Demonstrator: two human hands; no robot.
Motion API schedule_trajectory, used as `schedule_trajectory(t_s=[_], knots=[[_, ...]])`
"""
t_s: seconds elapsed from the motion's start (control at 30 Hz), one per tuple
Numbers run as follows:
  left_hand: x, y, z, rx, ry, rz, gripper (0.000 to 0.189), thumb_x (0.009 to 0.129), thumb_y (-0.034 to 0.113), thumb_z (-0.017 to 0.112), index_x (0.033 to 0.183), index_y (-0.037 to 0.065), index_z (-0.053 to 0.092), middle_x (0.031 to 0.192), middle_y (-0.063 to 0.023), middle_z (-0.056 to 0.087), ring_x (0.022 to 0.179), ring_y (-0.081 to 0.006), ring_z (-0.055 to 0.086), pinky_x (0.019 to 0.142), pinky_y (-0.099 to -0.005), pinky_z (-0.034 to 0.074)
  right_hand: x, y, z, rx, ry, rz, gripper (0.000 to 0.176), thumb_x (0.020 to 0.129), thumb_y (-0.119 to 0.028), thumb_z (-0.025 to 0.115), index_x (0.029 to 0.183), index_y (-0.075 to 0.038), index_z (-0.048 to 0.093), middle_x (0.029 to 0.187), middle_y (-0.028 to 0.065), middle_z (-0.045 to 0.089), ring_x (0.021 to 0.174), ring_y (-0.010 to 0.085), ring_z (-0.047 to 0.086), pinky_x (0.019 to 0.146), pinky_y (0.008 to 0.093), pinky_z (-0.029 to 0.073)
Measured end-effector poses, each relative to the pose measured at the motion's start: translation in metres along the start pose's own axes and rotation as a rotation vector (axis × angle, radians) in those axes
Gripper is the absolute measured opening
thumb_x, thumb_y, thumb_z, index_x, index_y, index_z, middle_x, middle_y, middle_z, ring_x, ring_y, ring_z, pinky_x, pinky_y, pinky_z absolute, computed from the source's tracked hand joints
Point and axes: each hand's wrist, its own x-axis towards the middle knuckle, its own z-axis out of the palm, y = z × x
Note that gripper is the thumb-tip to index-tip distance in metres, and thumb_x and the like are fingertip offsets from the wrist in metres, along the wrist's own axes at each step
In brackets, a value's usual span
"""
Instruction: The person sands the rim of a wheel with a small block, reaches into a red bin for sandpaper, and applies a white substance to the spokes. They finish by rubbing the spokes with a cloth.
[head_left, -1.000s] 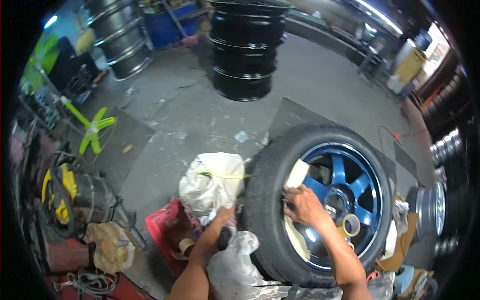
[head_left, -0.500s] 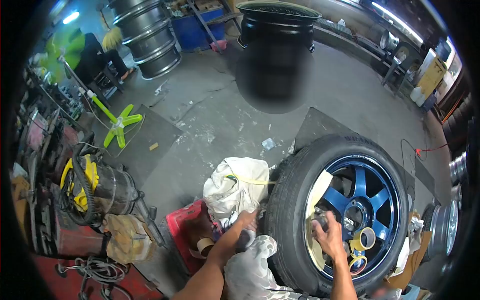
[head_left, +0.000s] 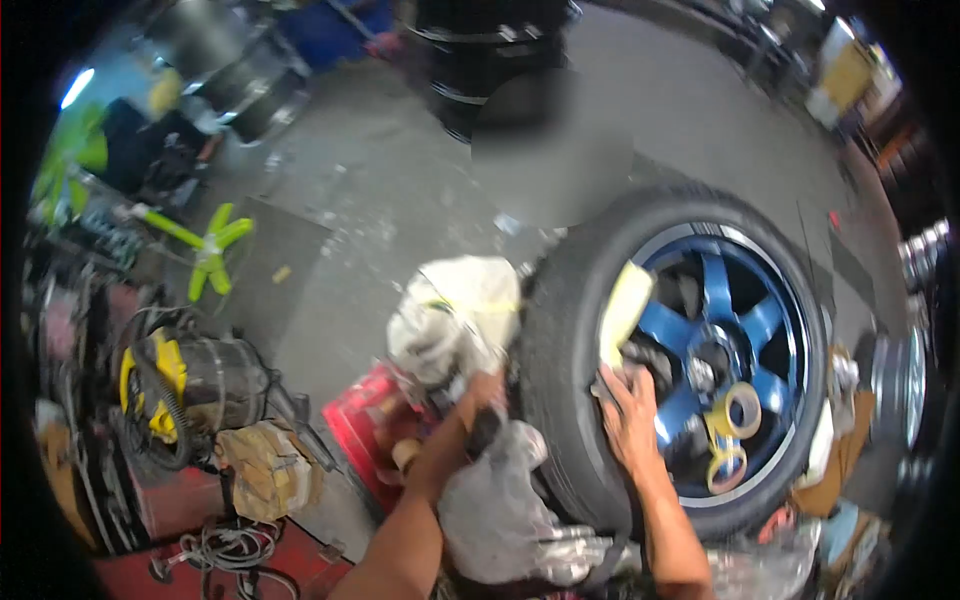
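My left hand (head_left: pixel 484 392) reaches to the lower edge of a bulky off-white cloth bundle (head_left: pixel 445 325), above a red crate (head_left: pixel 362 418). Its fingers are blurred and mostly hidden against the cloth. A tyre (head_left: pixel 565 350) on a blue spoked wheel (head_left: pixel 716 290) leans to my right. My right hand (head_left: pixel 630 415) lies at the left side of the rim with fingers curled; what they hold, if anything, is hidden. A pale yellow masking strip (head_left: pixel 625 305) follows the rim lip above those fingers. Rolls of yellow tape (head_left: pixel 742 408) rest among the lower spokes.
A black and yellow shop vacuum (head_left: pixel 205 385) stands at left, near a coiled cable (head_left: pixel 235 548) on a red surface. A green fan stand (head_left: pixel 210 255) is farther off. Black stacked rims (head_left: pixel 490 60) stand ahead. Cardboard (head_left: pixel 845 455) and another rim (head_left: pixel 900 390) are at right.
The view has tilted down and blurred, so most things sit higher in it. My right hand is now higher along the rim, and less of the masking strip shows. My left hand stays by the cloth.
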Motion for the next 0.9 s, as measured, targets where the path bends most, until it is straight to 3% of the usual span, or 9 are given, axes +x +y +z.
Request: schedule_trajectory(t_s=[0.1, 0.2, 0.4, 0.63, 0.9], knots=[[0.004, -0.001, -0.005, -0.032, -0.023, 0.016, 0.083, 0.103, 0.07, 0.051, 0.098, -0.008, 0.077, 0.093, -0.0236, 0.08, 0.068, -0.0322, 0.079, 0.059, -0.0381, 0.063, -0.001, -0.006, -0.014, -0.057, -0.084, 0.003, 0.064, 0.086, 0.007, 0.074, 0.148, -0.01, 0.065, 0.114, 0.0228, 0.053, 0.11, 0.0414, 0.058, 0.099, 0.0464, 0.049], [-0.007, 0.009, -0.003, -0.036, -0.035, 0.023, 0.081, 0.104, 0.069, 0.051, 0.099, -0.007, 0.076, 0.094, -0.0233, 0.08, 0.069, -0.032, 0.079, 0.059, -0.0382, 0.063, -0.002, 0.0, -0.01, 0.009, -0.02, 0.015, 0.063, 0.086, 0.01, 0.073, 0.145, -0.009, 0.067, 0.112, 0.0214, 0.055, 0.103, 0.0398, 0.062, 0.091, 0.0445, 0.053], [-0.013, 0.012, -0.008, 0.0, -0.045, -0.002, 0.077, 0.105, 0.067, 0.05, 0.103, -0.005, 0.076, 0.096, -0.0226, 0.08, 0.07, -0.0315, 0.079, 0.06, -0.0384, 0.063, 0.001, -0.006, 0.009, 0.011, 0.113, 0.046, 0.06, 0.081, 0.004, 0.08, 0.139, -0.007, 0.07, 0.116, 0.019, 0.059, 0.108, 0.0387, 0.063, 0.093, 0.0482, 0.053], [-0.009, 0.008, -0.009, 0.009, -0.054, -0.023, 0.073, 0.106, 0.065, 0.05, 0.107, -0.003, 0.075, 0.097, -0.0219, 0.08, 0.071, -0.0309, 0.079, 0.06, -0.0386, 0.063, 0.001, -0.009, 0.006, -0.076, 0.06, 0.029, 0.054, 0.091, -0.008, 0.078, 0.144, -0.009, 0.068, 0.11, 0.0216, 0.054, 0.102, 0.0394, 0.056, 0.09, 0.0499, 0.051], [-0.011, 0.008, -0.009, 0.003, -0.069, -0.009, 0.068, 0.107, 0.063, 0.049, 0.111, 0.0, 0.074, 0.099, -0.021, 0.08, 0.072, -0.0303, 0.079, 0.061, -0.0389, 0.062, 0.01, -0.001, 0.015, -0.072, 0.101, 0.0, 0.059, 0.089, -0.004, 0.077, 0.145, -0.013, 0.066, 0.112, 0.0188, 0.054, 0.103, 0.0378, 0.056, 0.09, 0.0502, 0.05]])
